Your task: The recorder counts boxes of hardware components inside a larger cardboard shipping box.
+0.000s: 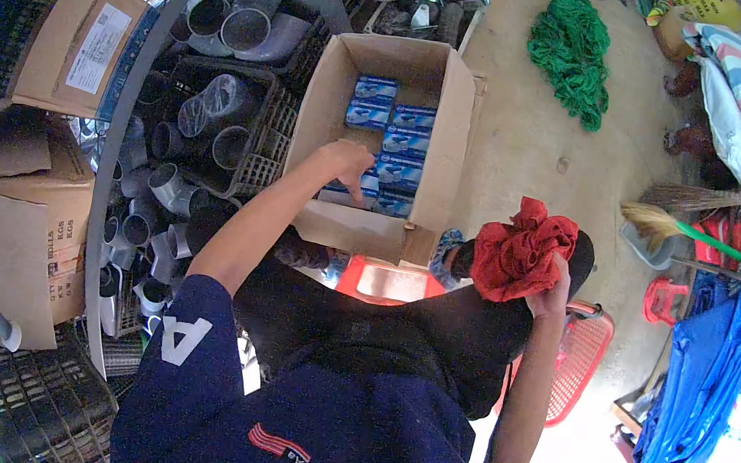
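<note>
An open cardboard box stands before me with several small blue-and-white cartons in it, lined up in two columns. My left hand reaches into its near left part, fingers spread downward over a blue carton; whether the fingertips touch it is hard to tell. In my right hand, to the right of the box over my knee, is a crumpled red cloth.
Black plastic crates of grey pipe fittings line the left, behind a metal post. Green netting lies on the floor ahead. Brooms, blue tarpaulins and a red plastic basket are at the right.
</note>
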`<state>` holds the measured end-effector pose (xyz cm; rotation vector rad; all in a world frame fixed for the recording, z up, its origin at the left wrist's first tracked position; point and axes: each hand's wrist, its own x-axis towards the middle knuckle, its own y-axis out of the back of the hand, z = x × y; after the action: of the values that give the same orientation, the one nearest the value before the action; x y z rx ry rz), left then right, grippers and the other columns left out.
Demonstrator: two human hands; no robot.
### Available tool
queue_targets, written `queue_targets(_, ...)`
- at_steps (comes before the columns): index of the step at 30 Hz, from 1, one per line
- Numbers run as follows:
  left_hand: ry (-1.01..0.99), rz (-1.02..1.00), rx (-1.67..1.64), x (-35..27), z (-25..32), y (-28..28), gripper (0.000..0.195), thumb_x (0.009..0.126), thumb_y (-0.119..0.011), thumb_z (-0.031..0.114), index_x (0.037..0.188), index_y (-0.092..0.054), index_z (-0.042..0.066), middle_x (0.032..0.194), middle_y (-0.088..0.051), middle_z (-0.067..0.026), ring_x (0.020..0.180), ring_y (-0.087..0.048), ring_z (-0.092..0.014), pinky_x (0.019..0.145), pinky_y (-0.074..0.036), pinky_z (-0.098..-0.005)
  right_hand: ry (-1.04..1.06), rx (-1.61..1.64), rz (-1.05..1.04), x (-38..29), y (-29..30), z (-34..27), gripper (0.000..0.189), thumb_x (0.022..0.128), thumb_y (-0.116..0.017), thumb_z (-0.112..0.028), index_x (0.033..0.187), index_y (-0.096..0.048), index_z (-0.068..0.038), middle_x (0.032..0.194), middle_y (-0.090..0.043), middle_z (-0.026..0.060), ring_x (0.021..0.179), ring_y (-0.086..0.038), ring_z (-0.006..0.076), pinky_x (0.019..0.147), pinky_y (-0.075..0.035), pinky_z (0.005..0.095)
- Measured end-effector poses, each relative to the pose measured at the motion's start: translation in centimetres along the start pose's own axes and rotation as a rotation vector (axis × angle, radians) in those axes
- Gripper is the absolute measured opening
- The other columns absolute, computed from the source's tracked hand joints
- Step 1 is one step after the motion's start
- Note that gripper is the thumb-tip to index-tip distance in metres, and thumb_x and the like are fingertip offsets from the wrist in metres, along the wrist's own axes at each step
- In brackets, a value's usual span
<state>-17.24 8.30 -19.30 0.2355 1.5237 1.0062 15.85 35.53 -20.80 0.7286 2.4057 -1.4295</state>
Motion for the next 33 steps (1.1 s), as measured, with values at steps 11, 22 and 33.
queue_targets(11, 0.123, 0.175, -0.023, 0.2, -1.4, -2.3, 0.058, 0.054, -0.078, 0.048, 0.082, -0.067, -0.002, 0.086, -0.066, -0.0188, 0.083, -0.064, -0.033, 0.073, -0.052, -0.0388, -0.015, 0.018, -0.007, -0.2, -1.3, -0.2, 0.047, 0.087, -0.05, -0.029, 0.126, -0.042, -0.005, 0.124, -0.051, 0.0117, 0.115, -0.048, 0.028, 0.103, -0.034, 0.0429)
queue_targets(22, -0.172, 0.21, -0.253, -2.7, -2.9, -0.3, 0.079, 0.051, -0.078, 0.035, 0.117, -0.053, 0.0, 0.11, -0.058, -0.0204, 0.103, -0.056, -0.033, 0.088, -0.045, -0.0379, -0.004, -0.002, -0.038, -0.2, -0.6, -0.2, 0.045, 0.088, -0.049, -0.029, 0.126, -0.042, -0.006, 0.124, -0.052, 0.0109, 0.115, -0.048, 0.0269, 0.102, -0.035, 0.0418)
queue_targets(33, -0.356, 0.175, -0.384, -0.4, -0.4, 0.3, 0.087, 0.054, -0.076, 0.034, 0.129, -0.044, 0.006, 0.118, -0.054, -0.0191, 0.109, -0.051, -0.031, 0.094, -0.041, -0.0363, -0.027, -0.028, 0.001, -0.1, -1.5, -0.1, 0.054, 0.085, -0.053, -0.032, 0.129, -0.04, -0.006, 0.128, -0.048, 0.0116, 0.117, -0.046, 0.0291, 0.103, -0.033, 0.0438)
